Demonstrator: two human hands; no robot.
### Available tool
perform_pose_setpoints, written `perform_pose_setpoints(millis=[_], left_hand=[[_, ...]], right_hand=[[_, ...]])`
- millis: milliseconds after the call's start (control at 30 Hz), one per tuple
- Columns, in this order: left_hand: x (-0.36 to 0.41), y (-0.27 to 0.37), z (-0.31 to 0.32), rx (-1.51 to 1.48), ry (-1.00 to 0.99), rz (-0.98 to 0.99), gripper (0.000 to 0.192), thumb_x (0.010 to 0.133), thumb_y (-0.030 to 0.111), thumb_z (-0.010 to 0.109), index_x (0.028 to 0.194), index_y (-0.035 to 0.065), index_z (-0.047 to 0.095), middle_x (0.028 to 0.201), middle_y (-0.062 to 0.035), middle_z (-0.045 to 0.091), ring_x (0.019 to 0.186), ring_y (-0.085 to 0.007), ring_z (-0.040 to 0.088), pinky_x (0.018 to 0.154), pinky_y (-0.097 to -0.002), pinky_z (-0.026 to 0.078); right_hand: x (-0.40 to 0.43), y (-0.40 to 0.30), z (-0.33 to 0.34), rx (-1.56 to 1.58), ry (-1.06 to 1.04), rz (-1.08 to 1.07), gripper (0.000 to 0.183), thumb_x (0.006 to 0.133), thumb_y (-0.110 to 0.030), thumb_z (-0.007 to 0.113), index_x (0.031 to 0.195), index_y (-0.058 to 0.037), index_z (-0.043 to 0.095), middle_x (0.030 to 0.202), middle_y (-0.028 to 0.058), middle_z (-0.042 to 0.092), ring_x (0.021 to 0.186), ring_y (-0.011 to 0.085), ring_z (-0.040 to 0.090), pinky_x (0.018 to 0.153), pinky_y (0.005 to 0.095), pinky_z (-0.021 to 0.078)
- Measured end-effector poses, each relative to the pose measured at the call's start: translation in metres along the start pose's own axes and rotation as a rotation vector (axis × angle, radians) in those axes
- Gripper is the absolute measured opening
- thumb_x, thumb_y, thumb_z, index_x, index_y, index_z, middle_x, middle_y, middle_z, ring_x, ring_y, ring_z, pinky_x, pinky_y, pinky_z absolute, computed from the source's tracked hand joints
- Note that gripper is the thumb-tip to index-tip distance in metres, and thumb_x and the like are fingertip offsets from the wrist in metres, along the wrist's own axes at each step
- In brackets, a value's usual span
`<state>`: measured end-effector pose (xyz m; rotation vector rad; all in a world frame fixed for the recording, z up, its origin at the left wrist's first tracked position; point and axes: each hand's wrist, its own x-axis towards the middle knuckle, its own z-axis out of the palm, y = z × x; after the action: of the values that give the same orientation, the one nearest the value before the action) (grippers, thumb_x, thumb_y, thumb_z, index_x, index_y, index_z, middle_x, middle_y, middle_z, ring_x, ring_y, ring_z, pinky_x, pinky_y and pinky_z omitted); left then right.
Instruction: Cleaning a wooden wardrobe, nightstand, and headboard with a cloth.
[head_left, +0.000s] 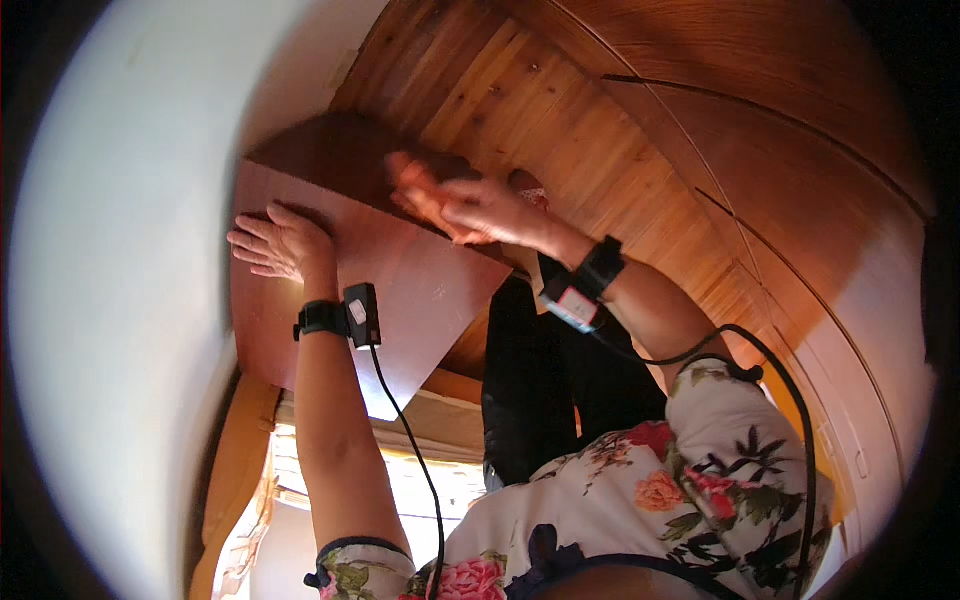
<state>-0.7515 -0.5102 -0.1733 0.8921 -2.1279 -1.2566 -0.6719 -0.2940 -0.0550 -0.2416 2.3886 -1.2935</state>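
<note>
My left hand (281, 244) lies palm down with fingers spread on a reddish-brown wooden tabletop (390, 285), close to the white wall. Near the tabletop's far edge, my right hand (487, 214) is blurred by motion. It grips a crumpled orange-red thing (420, 187) that looks like a cloth. Whether this cloth touches the table edge or hangs just beyond it, I cannot tell. Its far end is smeared by the blur.
A white wall (127, 225) runs along the left. Wooden floorboards (570, 142) and brown wooden cabinet doors (817, 165) lie beyond and to the right. A red patterned shoe (529, 187) shows under my right arm. Cables run from black wrist devices (362, 315) along both arms.
</note>
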Motion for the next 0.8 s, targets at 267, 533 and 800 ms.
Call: perform_pose_setpoints(millis=[267, 533, 800], left_hand=[[-0.001, 0.005, -0.026, 0.024, -0.002, 0.015, 0.066, 0.092, 0.052, 0.023, 0.142, 0.0092, 0.02, 0.149, -0.0176, 0.009, 0.137, -0.0348, 0.007, 0.108, -0.0527, 0.009], [-0.009, 0.009, -0.033, 0.016, 0.006, 0.034, 0.064, 0.092, 0.046, 0.028, 0.141, 0.0072, 0.021, 0.148, -0.019, 0.011, 0.137, -0.0361, 0.01, 0.108, -0.0523, 0.01], [-0.002, 0.004, -0.036, 0.005, 0.053, 0.098, 0.067, 0.092, 0.051, 0.026, 0.141, 0.006, 0.022, 0.148, -0.018, 0.012, 0.137, -0.0347, 0.011, 0.109, -0.0497, 0.009]], right_hand=[[-0.035, 0.03, -0.022, -0.071, 0.113, 0.286, 0.043, 0.092, -0.01, 0.047, 0.134, -0.0079, 0.037, 0.093, 0.0074, 0.061, 0.064, 0.0107, 0.054, 0.054, 0.0226, 0.044], [0.137, -0.077, 0.021, -0.439, -0.122, -0.424, 0.044, 0.09, -0.011, 0.046, 0.134, -0.0126, 0.041, 0.098, 0.0088, 0.055, 0.077, 0.0179, 0.053, 0.071, 0.0328, 0.0461], [0.061, 0.069, -0.085, 0.39, -0.415, 0.33, 0.038, 0.095, -0.02, 0.041, 0.133, -0.0148, 0.043, 0.081, -0.0003, 0.051, 0.065, 0.0079, 0.043, 0.056, 0.0211, 0.0387]])
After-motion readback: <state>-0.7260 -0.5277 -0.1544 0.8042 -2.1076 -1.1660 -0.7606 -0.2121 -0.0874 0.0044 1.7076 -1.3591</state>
